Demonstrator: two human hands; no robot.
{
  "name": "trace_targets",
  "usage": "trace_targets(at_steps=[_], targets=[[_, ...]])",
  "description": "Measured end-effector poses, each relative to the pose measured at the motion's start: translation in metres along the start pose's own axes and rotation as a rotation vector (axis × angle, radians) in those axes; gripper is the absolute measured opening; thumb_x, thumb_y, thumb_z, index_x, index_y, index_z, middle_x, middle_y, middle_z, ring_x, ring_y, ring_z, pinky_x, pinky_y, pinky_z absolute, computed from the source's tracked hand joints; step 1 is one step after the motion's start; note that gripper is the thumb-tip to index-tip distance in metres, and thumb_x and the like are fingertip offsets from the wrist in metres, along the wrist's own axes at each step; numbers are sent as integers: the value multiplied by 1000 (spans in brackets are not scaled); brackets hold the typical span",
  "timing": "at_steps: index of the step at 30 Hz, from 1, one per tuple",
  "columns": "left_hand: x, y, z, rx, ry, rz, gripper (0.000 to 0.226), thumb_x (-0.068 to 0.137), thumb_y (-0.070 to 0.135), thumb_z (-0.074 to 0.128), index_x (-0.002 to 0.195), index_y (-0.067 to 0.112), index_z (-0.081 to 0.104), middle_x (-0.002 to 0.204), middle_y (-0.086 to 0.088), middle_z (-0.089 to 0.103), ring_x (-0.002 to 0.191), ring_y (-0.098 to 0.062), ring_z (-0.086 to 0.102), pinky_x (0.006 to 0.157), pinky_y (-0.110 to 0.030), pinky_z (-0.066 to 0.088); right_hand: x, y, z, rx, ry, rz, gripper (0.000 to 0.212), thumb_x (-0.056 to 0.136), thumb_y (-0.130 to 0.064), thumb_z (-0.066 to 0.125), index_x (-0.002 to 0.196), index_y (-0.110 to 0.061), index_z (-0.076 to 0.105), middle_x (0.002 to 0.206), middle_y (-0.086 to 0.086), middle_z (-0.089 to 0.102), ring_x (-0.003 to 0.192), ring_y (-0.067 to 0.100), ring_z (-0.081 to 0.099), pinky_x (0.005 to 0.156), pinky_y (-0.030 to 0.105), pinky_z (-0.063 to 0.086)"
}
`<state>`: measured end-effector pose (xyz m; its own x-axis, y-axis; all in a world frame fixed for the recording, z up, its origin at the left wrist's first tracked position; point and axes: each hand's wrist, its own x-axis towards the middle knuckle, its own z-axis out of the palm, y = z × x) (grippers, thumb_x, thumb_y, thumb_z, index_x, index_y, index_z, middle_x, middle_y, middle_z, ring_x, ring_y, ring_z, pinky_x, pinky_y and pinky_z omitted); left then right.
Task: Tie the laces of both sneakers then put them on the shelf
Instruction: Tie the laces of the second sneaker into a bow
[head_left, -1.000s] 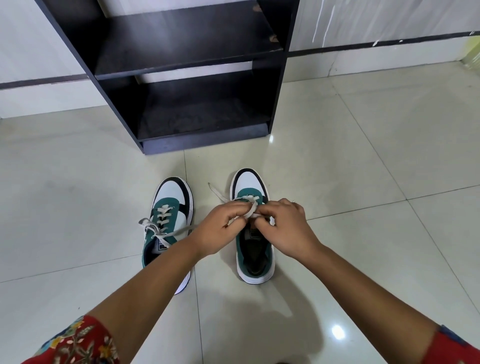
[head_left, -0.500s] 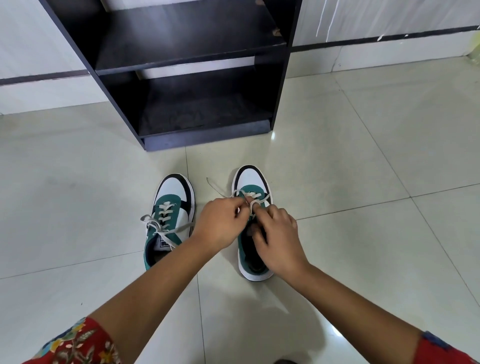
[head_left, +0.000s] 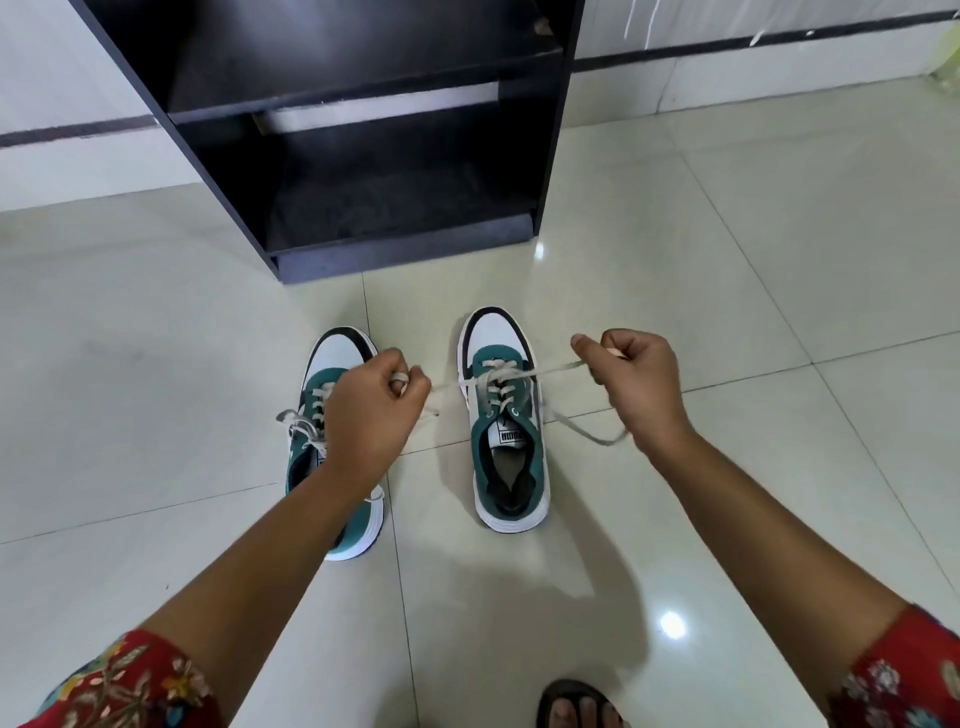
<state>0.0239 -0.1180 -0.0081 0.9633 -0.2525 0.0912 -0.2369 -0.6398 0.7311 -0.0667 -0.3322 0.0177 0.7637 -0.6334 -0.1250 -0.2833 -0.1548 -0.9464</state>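
Both hands are spread wide apart, pulling the lace (head_left: 550, 370) of the right-hand sneaker (head_left: 506, 415) taut across its tongue. The left hand (head_left: 366, 410) is fisted tight on one end of that lace, hovering over the other sneaker (head_left: 337, 441) and hiding much of it. The right hand (head_left: 636, 382) is pinched shut on the opposite end, out past the shoe's right side, with a loose loop of lace trailing below the wrist. The 2 green-and-white sneakers sit side by side on the tiled floor (head_left: 753, 291), toes pointing at the black shelf (head_left: 384, 156), which stands near them against the wall. The left sneaker's laces lie in a loose tangle, spilling off its left side. Red floral sleeves (head_left: 130, 686) frame the bottom corners, and a sandalled foot (head_left: 576, 709) peeks in at the lower edge.
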Motion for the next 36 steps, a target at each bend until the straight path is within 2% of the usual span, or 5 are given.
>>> trace_targets(at_steps=[7, 14, 27, 31, 36], targets=[[-7, -29, 12, 657, -471, 91, 39, 80, 25, 57, 117, 20, 51, 118, -6, 58, 106, -30, 54, 83, -40, 44, -1, 43, -17, -1288, -498, 196, 23, 82, -35, 54, 99, -22, 64, 112, 6, 65, 105, 29, 59, 79, 31, 42], [-12, -17, 32, 65, -444, 132, 21, 87, 30, 56, 104, 23, 65, 122, 4, 59, 115, -19, 51, 97, -34, 41, -16, 36, 16, -716, -379, -159, 27, 88, -42, 52, 100, -22, 65, 103, 0, 66, 97, 22, 58, 80, 35, 47], [-19, -15, 14, 368, -325, 120, 9, 82, 21, 55, 89, 15, 56, 85, -2, 69, 78, -27, 63, 66, -33, 46, -9, 44, -6, -880, -466, 140, 11, 80, -30, 55, 75, -23, 62, 81, 0, 65, 84, 27, 61, 62, 29, 40], [-22, -8, 21, 236, -433, 135, 27, 87, 28, 51, 114, 27, 52, 98, 6, 69, 90, -19, 64, 78, -33, 51, -17, 41, 8, -764, -414, -103, 28, 82, -31, 58, 110, -30, 62, 105, -9, 69, 99, 16, 62, 82, 33, 48], [-18, -7, 26, 196, -356, 240, 20, 89, 33, 54, 104, 27, 67, 91, 3, 69, 79, -17, 64, 71, -29, 48, -19, 32, 20, -676, -378, -234, 9, 80, -29, 65, 88, -26, 69, 90, -7, 72, 88, 14, 64, 80, 34, 51]])
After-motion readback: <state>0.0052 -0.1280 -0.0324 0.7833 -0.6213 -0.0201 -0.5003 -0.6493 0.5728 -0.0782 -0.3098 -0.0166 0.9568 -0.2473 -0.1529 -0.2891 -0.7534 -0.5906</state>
